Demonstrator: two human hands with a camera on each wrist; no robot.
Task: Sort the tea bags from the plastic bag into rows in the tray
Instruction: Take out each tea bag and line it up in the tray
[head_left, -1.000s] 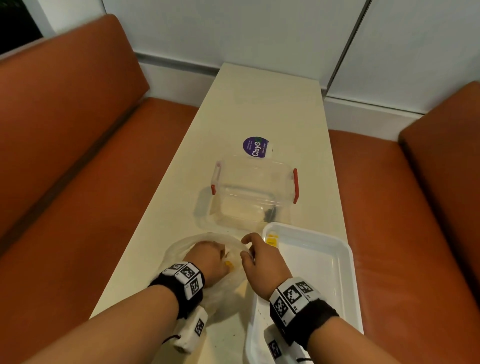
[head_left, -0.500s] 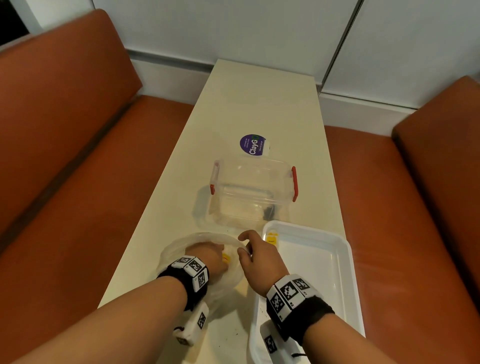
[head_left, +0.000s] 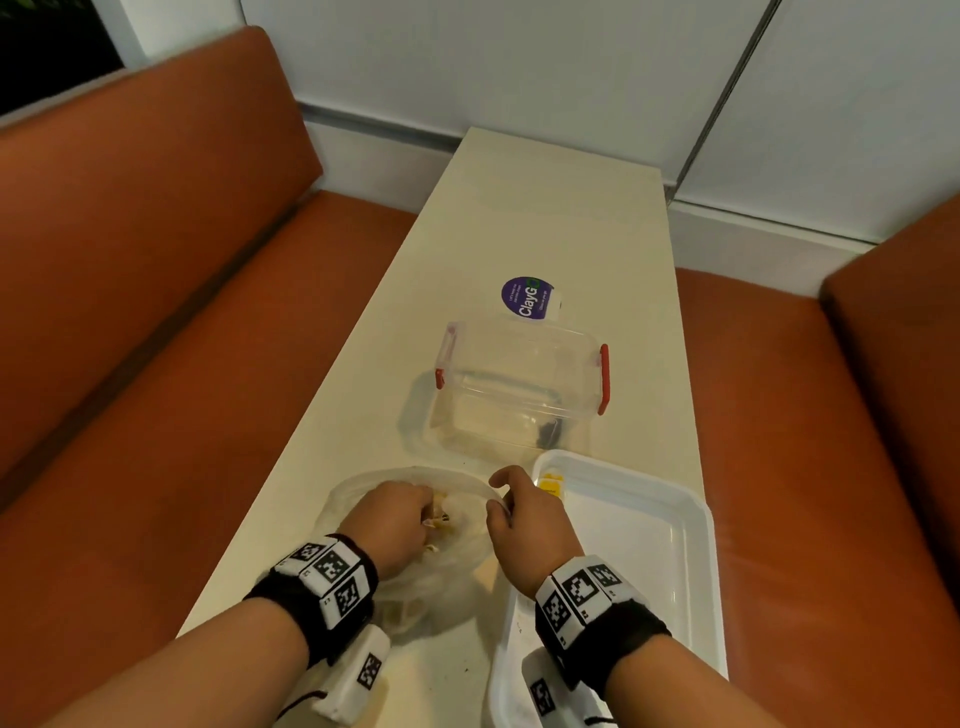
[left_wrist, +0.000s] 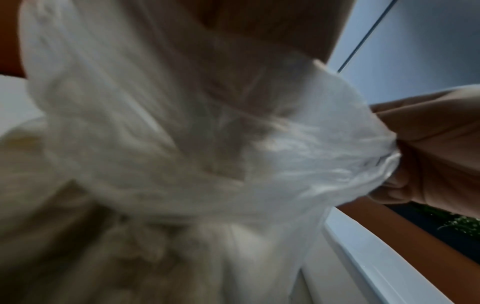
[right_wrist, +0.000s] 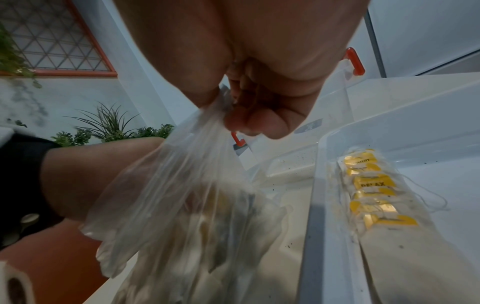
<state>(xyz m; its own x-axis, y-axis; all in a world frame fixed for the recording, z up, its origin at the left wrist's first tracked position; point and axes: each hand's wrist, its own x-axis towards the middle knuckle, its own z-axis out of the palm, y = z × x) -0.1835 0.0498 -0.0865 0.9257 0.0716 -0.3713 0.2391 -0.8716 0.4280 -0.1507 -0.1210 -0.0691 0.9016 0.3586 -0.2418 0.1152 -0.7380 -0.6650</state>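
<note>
From the head view, the left hand (head_left: 395, 519) is seen reaching inside the bag (head_left: 457, 561); its fingers are hidden, so their state cannot be told. The tray (head_left: 675, 561) lies just beside. One tea bag should be singled out while the mouth is held taut.

The left wrist view shows only blurred film.

The right wrist view alone shows the right hand (right_wrist: 249, 111) pinching the bag's rim, and a row of tea bags (right_wrist: 374, 189) along the tray's left wall.

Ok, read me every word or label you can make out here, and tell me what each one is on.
"ClayG": purple round sticker on the table; its small print is too small to read.
"RELAX": yellow tea bag tag in the white tray.
"…OMENT": top yellow tag, its start cut off.
The other tags' print is blurred.
The wristbands carry square black-and-white code markers, with no words.
</note>
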